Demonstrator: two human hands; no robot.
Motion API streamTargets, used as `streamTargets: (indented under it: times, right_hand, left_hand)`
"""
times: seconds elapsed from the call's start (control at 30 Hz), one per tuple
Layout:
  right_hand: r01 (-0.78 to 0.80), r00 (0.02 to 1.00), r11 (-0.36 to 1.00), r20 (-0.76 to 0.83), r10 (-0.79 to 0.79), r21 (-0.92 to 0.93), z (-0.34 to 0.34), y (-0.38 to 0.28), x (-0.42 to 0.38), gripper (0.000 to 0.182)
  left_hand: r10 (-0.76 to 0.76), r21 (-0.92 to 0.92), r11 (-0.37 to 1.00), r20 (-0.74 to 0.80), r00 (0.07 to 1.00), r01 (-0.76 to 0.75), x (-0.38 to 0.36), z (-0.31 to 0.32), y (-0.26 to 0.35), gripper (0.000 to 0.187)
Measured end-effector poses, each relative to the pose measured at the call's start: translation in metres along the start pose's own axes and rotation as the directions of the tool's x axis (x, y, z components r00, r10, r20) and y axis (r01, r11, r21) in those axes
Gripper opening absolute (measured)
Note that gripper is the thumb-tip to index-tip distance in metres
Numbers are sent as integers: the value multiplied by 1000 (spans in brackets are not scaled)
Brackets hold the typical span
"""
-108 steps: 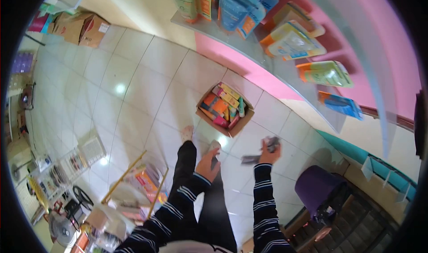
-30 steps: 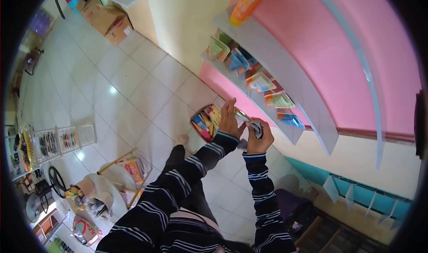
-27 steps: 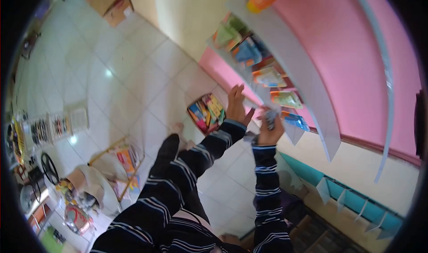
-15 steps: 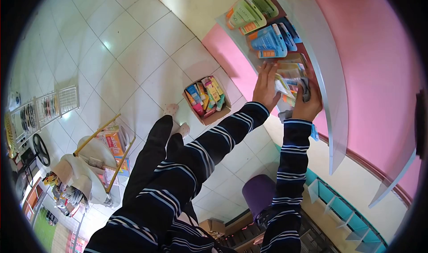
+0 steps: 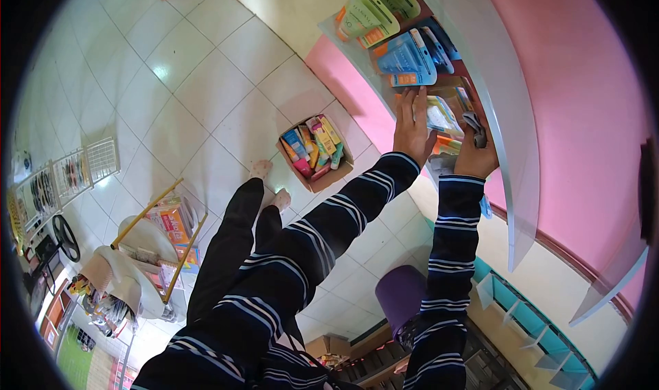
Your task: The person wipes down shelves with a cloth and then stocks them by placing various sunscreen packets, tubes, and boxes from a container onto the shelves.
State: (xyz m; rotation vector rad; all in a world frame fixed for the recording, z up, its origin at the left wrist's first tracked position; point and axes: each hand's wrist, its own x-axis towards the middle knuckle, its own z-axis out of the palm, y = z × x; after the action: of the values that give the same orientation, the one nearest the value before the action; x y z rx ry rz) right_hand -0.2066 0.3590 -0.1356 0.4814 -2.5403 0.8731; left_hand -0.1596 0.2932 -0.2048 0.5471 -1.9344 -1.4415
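On the shelf [image 5: 504, 101] at the upper right, both hands are at a row of small flat packets [image 5: 443, 115] with white, yellow and blue print. My left hand [image 5: 413, 132] lies along the near side of these packets, its fingers stretched out and touching their edge. At their other side, my right hand [image 5: 477, 158] is closed on a crumpled grey cloth [image 5: 473, 129]. Blue sunscreen packs [image 5: 406, 59] stand just beyond my left fingertips. Green sunscreen packs [image 5: 371, 16] are behind those.
A cardboard box [image 5: 334, 179] full of colourful tubes and cartons sits on the tiled floor below the shelf. A purple bin [image 5: 398, 297] stands near my right forearm. On the left are a white round stool [image 5: 130, 225] and a wire rack [image 5: 103, 158].
The packets between my hands were tilted and blurred; they now sit more settled on the shelf. My left hand has shifted slightly along their side. The grey cloth stays in my right hand.
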Motion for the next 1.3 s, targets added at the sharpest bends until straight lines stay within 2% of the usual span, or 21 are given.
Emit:
streamTargets:
  times: [0.13,0.37,0.43,0.57,0.63,0.77,0.83,0.9,0.93,0.97,1.0,1.03,1.07,1.1,1.13,1.2,1.27,1.3]
  right_hand:
    - [-22,998,1000,-60,22,-7,-4,-16,1,32]
    - [-6,998,1000,-59,8,29,-6,-20,2,28]
    - [-53,998,990,-36,58,128,-7,-21,0,26]
    - [-27,998,993,-57,34,114,-9,-24,-2,25]
    - [-90,996,992,-7,91,85,-12,-21,-3,34]
    - [-70,997,997,-19,70,36,-18,-20,-13,32]
    - [-64,991,998,-117,65,13,-25,-22,-27,27]
    - [-34,947,998,-318,49,52,-22,-45,-55,22]
    - [76,942,997,-328,-67,15,-22,-68,-68,20]
    - [164,969,986,-189,-158,15,-23,-84,-77,24]
    - [156,984,987,-90,-151,47,-18,-97,-81,35]
    - [154,988,983,-7,-154,96,-13,-110,-71,41]
    - [134,989,981,39,-141,137,-3,-123,-53,41]
    - [123,989,983,66,-133,137,11,-122,-36,40]
    - [174,983,984,45,-176,39,24,-120,-21,38]
    - [147,989,989,25,-148,9,42,-111,-9,36]
    - [100,994,993,47,-98,-65,50,-105,-8,36]
    - [103,994,993,54,-100,-54,50,-102,-7,31]
  left_hand:
    - [22,-6,1000,10,1000,-22,0,1,-2,87]
    - [53,19,998,-5,999,-53,0,3,-3,85]
    - [45,26,999,0,999,-45,-1,2,-3,85]
    - [22,51,998,-1,1000,-22,-2,1,-2,85]
    - [21,57,998,-9,1000,-20,-4,1,-2,84]
    - [3,35,999,-19,1000,-3,-11,-2,-5,83]
    - [-20,-5,1000,-7,1000,20,-20,-11,-6,81]
    - [-60,-42,997,9,998,61,-34,-21,-8,78]
    - [-39,39,998,-1,999,39,-46,-29,-14,76]
    - [-37,63,997,-41,998,39,-55,-39,-14,69]
    - [-97,88,991,-73,993,103,-66,-44,-21,63]
    - [-63,90,993,-138,988,75,-83,-46,-39,61]
    - [-376,-295,866,152,914,405,-125,-31,-98,76]
    - [-263,18,965,22,965,263,-107,-72,-50,62]
    - [-216,176,963,39,976,206,-106,-95,-29,68]
    - [-268,123,957,33,963,262,-120,-117,-42,72]
    - [-291,284,922,54,955,264,-124,-145,-42,71]
    - [-283,286,924,61,957,255,-125,-155,-46,71]
